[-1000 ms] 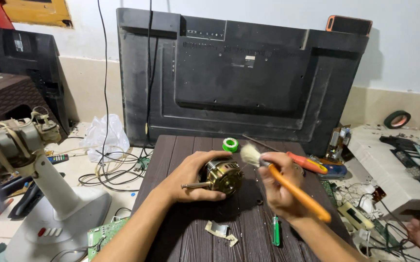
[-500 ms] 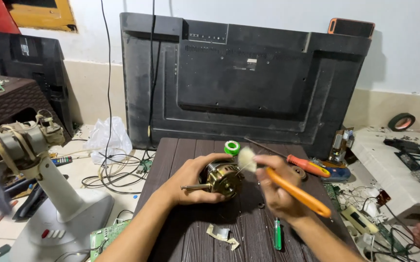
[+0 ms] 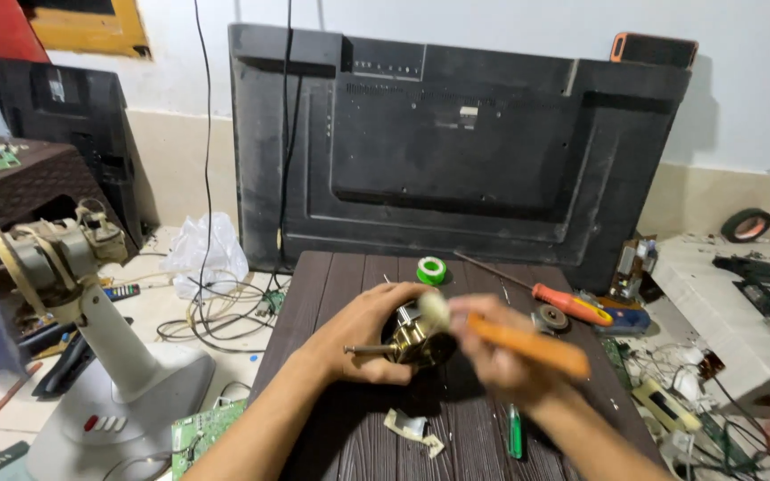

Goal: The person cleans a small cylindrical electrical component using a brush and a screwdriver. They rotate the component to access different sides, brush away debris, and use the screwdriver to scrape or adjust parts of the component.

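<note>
Gripping a brass motor [image 3: 421, 340], the left hand [image 3: 363, 343] steadies it; right hand [image 3: 501, 361] clasps an orange-handled brush [image 3: 527, 346].

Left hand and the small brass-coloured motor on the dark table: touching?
Touching. The head view shows the left hand wrapped around the motor, fingers curled over its top and thumb beneath, with no gap. The right hand, blurred, holds an orange-handled brush.

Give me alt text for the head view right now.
The left hand steadies a brass-coloured motor on a dark table while the right hand, motion-blurred, holds an orange-handled brush at it. A green tape roll and a screwdriver lie beyond; a fan stand is at left.
</note>
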